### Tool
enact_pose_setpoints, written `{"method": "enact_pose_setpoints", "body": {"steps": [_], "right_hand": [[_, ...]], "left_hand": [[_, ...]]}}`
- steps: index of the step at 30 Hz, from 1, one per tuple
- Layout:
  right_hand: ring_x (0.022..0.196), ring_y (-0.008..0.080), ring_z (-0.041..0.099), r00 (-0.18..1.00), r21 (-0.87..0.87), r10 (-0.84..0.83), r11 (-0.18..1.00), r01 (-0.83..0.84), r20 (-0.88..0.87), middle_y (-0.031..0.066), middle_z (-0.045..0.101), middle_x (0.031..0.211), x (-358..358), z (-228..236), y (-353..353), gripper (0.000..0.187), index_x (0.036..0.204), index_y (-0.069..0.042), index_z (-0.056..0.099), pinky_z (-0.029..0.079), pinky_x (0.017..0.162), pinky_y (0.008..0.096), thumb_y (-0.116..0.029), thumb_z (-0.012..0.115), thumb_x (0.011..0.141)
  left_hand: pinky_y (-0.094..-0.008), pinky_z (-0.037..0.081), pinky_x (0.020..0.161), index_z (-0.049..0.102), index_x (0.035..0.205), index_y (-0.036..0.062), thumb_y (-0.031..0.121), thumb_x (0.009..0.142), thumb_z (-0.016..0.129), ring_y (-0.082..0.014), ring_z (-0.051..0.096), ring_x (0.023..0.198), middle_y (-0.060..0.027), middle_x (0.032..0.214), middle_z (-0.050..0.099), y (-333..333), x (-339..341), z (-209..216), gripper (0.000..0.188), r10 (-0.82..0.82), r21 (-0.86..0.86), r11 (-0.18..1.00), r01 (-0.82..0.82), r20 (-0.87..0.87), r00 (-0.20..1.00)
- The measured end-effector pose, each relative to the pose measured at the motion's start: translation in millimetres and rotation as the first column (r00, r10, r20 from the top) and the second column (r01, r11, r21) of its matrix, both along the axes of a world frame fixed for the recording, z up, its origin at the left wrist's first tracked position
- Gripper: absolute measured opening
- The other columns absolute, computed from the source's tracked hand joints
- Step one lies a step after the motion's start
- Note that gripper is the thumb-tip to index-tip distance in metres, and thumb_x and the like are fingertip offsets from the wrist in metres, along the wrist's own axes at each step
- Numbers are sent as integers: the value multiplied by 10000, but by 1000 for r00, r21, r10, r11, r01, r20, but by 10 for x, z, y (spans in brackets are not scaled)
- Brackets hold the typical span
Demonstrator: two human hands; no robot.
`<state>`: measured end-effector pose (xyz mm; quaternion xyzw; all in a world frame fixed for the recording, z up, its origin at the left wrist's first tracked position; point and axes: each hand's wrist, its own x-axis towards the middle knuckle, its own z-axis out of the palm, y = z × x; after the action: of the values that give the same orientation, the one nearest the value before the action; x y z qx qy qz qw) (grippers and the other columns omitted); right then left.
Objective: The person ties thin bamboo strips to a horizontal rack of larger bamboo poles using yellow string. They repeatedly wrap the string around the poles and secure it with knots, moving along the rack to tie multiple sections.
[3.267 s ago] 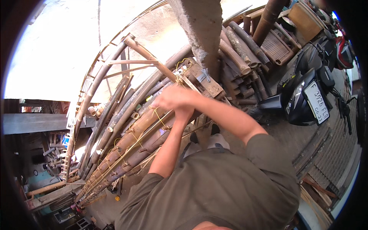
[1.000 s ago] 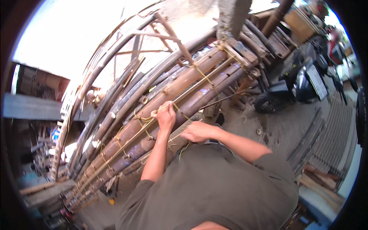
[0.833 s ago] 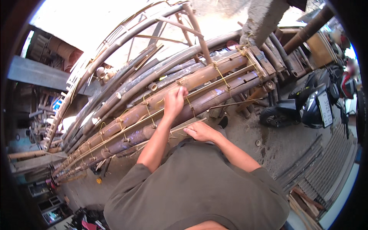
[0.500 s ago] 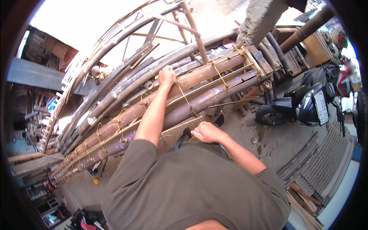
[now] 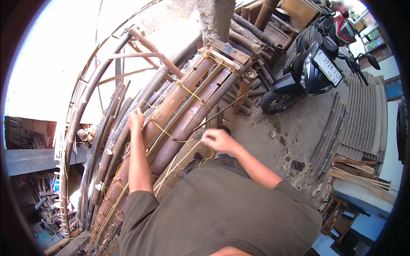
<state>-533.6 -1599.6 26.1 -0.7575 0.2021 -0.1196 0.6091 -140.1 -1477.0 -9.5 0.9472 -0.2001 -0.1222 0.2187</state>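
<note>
My left hand [image 5: 136,118] is closed at the far side of a thick brown bamboo pole [image 5: 171,96], pinching a thin yellow cord, part of which loops up beside the fingers. The cord [image 5: 161,129] crosses over that pole and a darker bamboo pole [image 5: 204,102] lying alongside it. From there it sags toward my right hand [image 5: 218,140], whose curled fingers hold it on the near side, close to my body. Below the right hand hangs a loose loop of cord. A thin strip [image 5: 181,112] runs between the two poles, and several yellow ties bind them along their length.
Loose poles [image 5: 112,147] lie beyond the bound pair, next to a curved bamboo frame [image 5: 77,128]. A concrete pillar [image 5: 215,19] stands at their far end. On the right are a parked motorbike [image 5: 307,68] and stacked ridged sheets [image 5: 363,119].
The view has swung right. The cord near my right hand has gone from taut to slack. My left hand has moved along the poles, farther from their capped end.
</note>
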Motion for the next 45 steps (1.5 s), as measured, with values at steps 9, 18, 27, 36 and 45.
{"method": "enact_pose_setpoints", "body": {"steps": [9, 18, 27, 36, 45], "right_hand": [[766, 101, 605, 695, 385, -715, 663, 642, 74, 87, 568, 1126, -210, -447, -1933, 326, 1178, -30, 483, 506, 722, 258, -116, 673, 927], [711, 100, 593, 884, 453, -466, 795, 402, 33, 37, 596, 791, -86, -751, -2182, 306, 1161, -52, 428, 481, 653, 281, -149, 630, 953], [658, 40, 449, 977, 357, -202, 920, 164, 72, -16, 552, 732, -424, 109, -2664, 143, 1024, -12, 623, 402, 583, 246, -123, 544, 983], [604, 40, 433, 1000, 249, -23, 968, 20, 8, 0, 510, 647, -196, 580, -2999, 160, 984, 1, 659, 380, 538, 251, -113, 547, 972], [620, 8, 399, 999, 255, -24, 966, 33, -36, -68, 524, 707, -132, 821, -3008, 147, 1010, 1, 680, 330, 533, 203, -77, 557, 986]], "left_hand": [[-363, 524, 840, 680, 1151, 33, 224, 982, 579, -275, 664, 944, -162, 1050, 682, -1127, -1250, 1171, 274, -96, -423, 884, 201, 257, 962], [-328, 522, 761, 660, 1131, 4, 122, 932, 656, -192, 641, 807, -127, 964, 679, -2678, -2779, 750, 231, -378, -455, 830, 323, -32, 925], [-282, 482, 592, 627, 1156, 1, 78, 876, 711, -134, 563, 654, -71, 819, 570, -2935, -2934, 570, 302, -251, -412, 871, 268, 96, 963], [-252, 421, 547, 660, 1115, 23, 66, 880, 695, -95, 492, 593, -33, 752, 534, -2867, -2838, 531, 241, -218, -482, 850, 214, 49, 975], [-334, 481, 601, 686, 978, 66, 89, 784, 738, -218, 595, 671, -67, 804, 591, -2855, -2801, 466, 202, -161, -585, 779, 224, 159, 974]]}}
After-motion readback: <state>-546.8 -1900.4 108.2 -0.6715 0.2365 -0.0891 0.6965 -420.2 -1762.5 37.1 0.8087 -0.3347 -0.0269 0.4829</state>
